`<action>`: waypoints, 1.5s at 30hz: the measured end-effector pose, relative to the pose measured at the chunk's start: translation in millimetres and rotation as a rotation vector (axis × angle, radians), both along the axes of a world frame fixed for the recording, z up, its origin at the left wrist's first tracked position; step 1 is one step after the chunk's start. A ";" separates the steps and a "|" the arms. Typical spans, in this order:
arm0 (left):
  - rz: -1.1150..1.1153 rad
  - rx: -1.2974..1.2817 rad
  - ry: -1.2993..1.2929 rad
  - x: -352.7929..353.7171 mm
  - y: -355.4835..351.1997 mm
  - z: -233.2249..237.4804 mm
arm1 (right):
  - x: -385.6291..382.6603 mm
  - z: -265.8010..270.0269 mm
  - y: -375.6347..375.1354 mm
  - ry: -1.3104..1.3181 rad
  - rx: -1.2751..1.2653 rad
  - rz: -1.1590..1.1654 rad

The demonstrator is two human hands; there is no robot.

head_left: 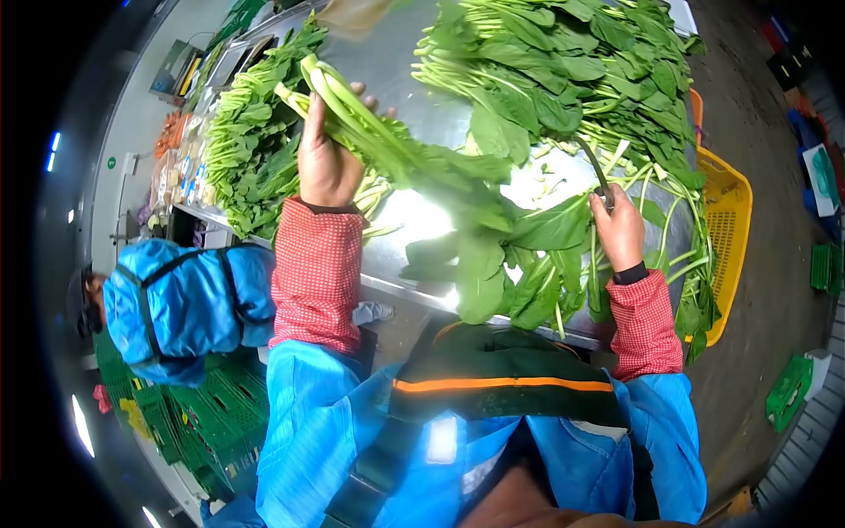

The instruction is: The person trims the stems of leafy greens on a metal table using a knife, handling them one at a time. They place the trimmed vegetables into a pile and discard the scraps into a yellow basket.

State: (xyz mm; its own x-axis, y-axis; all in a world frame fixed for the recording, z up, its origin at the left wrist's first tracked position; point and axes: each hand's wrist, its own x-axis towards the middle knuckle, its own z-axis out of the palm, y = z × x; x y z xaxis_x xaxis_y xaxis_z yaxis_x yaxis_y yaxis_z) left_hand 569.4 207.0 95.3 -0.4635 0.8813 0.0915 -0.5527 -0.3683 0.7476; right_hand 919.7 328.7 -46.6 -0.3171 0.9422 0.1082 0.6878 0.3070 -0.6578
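My left hand (pixel 330 169) is closed round the pale stems of a bunch of leafy greens (pixel 374 132), stem ends up to the left. Its leaves trail right and look blurred. In my right hand (pixel 620 231) is a knife (pixel 593 164) with a narrow, dark, curved blade pointing up and left, over cut scraps on the metal table (pixel 378 255). Loose leaves (pixel 537 290) and long stems lie beside that hand, some hanging over the table's edge. A large pile of greens (pixel 563 70) lies beyond, and another stack of greens (pixel 255 150) sits at the left.
A yellow crate (pixel 729 246) stands against the table's right side. At the left, a person in a blue coat (pixel 185 304) is near green crates (pixel 202 422). Bagged produce (pixel 185 167) lies beyond that person. More green crates (pixel 789 393) are on the floor at the right.
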 end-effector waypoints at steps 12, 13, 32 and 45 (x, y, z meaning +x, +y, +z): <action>0.515 -0.673 2.187 -87.7 -37.5 -9.3 | -83.6 -23.7 -32.7 -0.007 -0.031 0.301; 0.493 -0.751 2.233 -101.0 -41.6 -36.2 | -90.1 -27.5 -34.1 0.006 -0.058 0.331; -0.092 -0.578 0.644 50.6 19.6 -162.2 | -110.9 -19.2 -37.7 0.445 -0.432 0.302; -0.472 -0.629 0.349 139.3 36.7 -112.5 | -29.4 32.1 -5.6 0.041 0.320 0.306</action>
State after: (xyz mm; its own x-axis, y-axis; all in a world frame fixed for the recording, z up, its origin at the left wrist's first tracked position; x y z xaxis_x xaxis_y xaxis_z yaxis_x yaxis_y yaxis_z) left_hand 708.7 243.7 -17.2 -0.0717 0.9095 -0.4094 -0.2438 0.3820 0.8914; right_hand 890.3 323.1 -14.5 -0.5654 0.7228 0.3973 0.5087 0.6848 -0.5219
